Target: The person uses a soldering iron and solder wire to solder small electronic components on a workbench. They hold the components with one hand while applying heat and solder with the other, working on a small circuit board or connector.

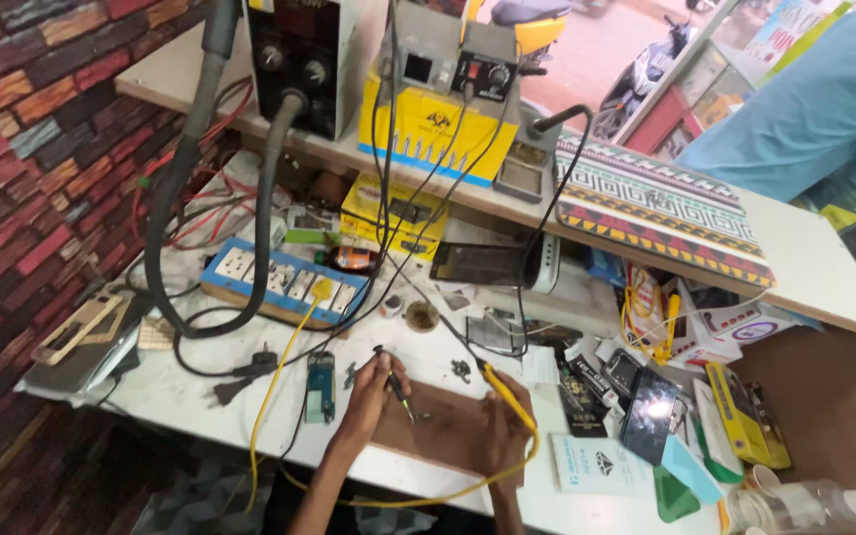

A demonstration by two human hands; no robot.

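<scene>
— What have you got in each hand?

— My left hand point(374, 391) has its grip pinched round a thin black-handled tool point(395, 381), maybe a small screwdriver or tweezers, tip angled down toward the brown rectangular work mat point(443, 421) at the near edge of the white worktop point(190, 391). My right hand point(502, 426) has its grip closed round a yellow-handled soldering iron point(507, 396), whose yellow cable point(418, 500) loops back along the near edge.

— And the piece you're working on?

— A small dark part point(426, 415) lies on the mat between my hands, too tiny to make out. Just left of my left hand sits a narrow green circuit board point(320, 386).

— What step would you say this is?

— I judge it the fine work: steadying the part with the tool while the iron comes in. The next move calls for bringing both tips together on that spot without nudging it, I'd think.

— What's around you?

— A blue and white power strip point(274, 282) to the far left, a thick grey hose point(175, 198) curling round it, a black smartphone point(649, 411) to the right, and a yellow box point(433, 134) on the far shelf.
</scene>
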